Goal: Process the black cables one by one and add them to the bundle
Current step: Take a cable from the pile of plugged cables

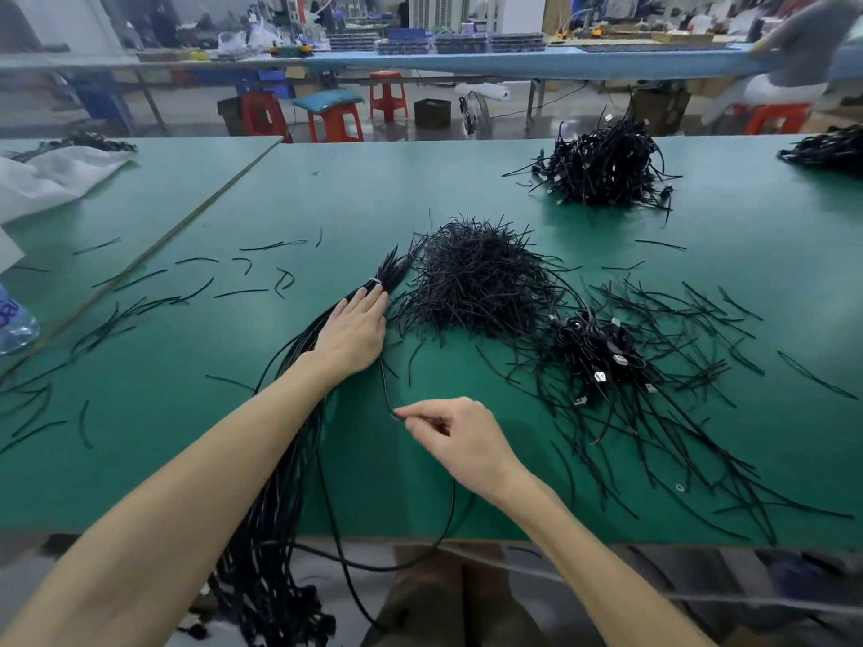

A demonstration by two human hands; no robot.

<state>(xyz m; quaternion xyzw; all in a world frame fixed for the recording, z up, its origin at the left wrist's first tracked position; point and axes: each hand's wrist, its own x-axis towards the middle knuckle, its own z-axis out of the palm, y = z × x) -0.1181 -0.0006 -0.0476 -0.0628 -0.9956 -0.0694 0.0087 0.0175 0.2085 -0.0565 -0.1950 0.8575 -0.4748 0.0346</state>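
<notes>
A bundle of black cables point(299, 459) runs from the table's front edge up to a tied end with a white band point(376, 283). My left hand point(352, 331) lies flat on the bundle just below the band, fingers straight. My right hand point(460, 434) pinches a single black cable point(386, 389) between thumb and fingers. This cable runs up toward my left hand and loops down past the table edge. A small heap of coiled black cables with silver plugs point(595, 352) sits to the right.
A mound of short black ties point(476, 277) lies behind my hands, with loose ties scattered over the green table point(233, 436). More cable heaps point(607, 168) stand at the back right. White sheeting point(51, 177) and a plastic bottle point(14, 319) sit at left.
</notes>
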